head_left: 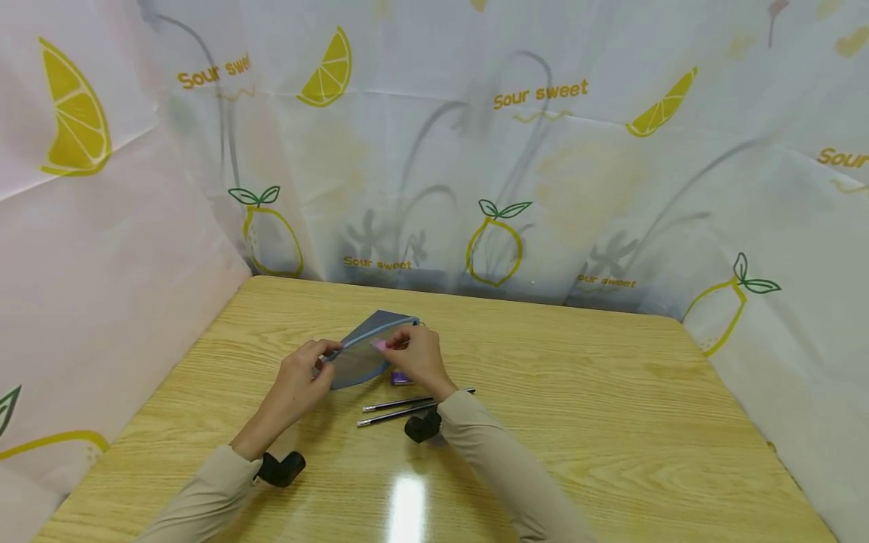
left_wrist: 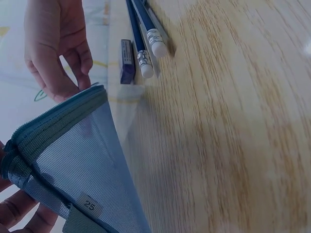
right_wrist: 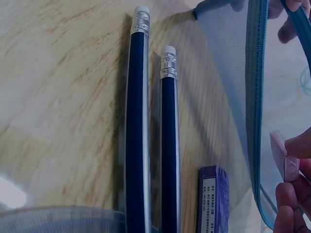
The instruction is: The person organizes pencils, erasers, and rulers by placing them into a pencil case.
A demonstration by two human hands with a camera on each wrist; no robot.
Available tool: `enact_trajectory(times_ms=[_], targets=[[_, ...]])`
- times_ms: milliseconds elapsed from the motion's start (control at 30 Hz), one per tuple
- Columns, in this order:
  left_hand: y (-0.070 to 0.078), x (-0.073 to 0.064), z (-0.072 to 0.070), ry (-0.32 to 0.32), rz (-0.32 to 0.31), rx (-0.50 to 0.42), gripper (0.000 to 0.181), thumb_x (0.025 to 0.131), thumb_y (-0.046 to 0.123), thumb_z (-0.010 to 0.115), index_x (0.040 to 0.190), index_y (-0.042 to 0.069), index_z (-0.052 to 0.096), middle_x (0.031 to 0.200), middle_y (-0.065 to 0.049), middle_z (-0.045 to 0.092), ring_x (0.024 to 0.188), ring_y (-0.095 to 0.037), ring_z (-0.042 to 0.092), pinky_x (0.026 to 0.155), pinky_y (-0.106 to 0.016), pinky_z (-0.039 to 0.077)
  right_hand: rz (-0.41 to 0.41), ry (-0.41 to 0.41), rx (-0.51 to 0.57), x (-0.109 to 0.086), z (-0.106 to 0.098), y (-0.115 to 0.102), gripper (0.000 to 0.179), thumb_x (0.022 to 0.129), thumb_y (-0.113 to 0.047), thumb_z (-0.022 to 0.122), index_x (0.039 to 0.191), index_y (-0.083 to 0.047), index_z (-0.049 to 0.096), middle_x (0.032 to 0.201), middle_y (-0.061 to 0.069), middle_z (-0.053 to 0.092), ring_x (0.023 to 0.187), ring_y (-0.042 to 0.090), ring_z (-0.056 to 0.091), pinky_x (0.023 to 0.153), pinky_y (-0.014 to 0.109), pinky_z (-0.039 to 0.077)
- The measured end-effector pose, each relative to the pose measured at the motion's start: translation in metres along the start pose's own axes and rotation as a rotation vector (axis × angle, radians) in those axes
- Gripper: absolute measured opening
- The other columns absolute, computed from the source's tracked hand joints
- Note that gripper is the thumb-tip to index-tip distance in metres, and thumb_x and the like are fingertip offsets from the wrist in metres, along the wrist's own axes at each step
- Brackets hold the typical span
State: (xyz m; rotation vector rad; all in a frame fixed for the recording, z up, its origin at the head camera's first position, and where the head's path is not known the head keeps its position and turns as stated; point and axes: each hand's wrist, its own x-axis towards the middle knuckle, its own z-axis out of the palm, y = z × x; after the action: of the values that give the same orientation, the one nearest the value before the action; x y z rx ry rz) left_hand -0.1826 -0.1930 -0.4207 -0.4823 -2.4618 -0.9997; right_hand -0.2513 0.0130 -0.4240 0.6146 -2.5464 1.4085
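My left hand (head_left: 299,381) grips one end of a blue mesh zipper pouch (head_left: 358,367), holding it raised with the zipper side apart. In the left wrist view a tag reading 25 (left_wrist: 90,205) shows on the mesh. Between the thumb and fingers of my right hand (head_left: 419,358) is a small pink eraser (right_wrist: 284,158), held at the mouth of the pouch. A purple eraser (right_wrist: 214,201) with a printed label lies on the table, beside two dark blue striped pencils (right_wrist: 137,121) with white eraser ends.
The wood-grain table (head_left: 577,407) spreads out to the right of the hands. Behind and beside it hangs a white sheet (head_left: 434,151) printed with lemons. A black wrist device (head_left: 281,469) sits at the left wrist, another (head_left: 423,427) at the right.
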Motion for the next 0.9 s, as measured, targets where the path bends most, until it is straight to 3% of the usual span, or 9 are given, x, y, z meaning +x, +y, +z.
enact_trajectory(times_ms=[900], targets=[[0.004, 0.002, -0.003, 0.002, -0.044, -0.014, 0.029, 0.087, -0.009, 0.051, 0.110, -0.003, 0.066, 0.101, -0.015, 0.063, 0.075, -0.021, 0.058, 0.054, -0.029, 0.046, -0.086, -0.023, -0.108, 0.001, 0.014, 0.009, 0.016, 0.081, -0.013, 0.079, 0.075, -0.002, 0.070, 0.068, 0.001, 0.065, 0.059, 0.008, 0.055, 0.057, 0.021, 0.045]])
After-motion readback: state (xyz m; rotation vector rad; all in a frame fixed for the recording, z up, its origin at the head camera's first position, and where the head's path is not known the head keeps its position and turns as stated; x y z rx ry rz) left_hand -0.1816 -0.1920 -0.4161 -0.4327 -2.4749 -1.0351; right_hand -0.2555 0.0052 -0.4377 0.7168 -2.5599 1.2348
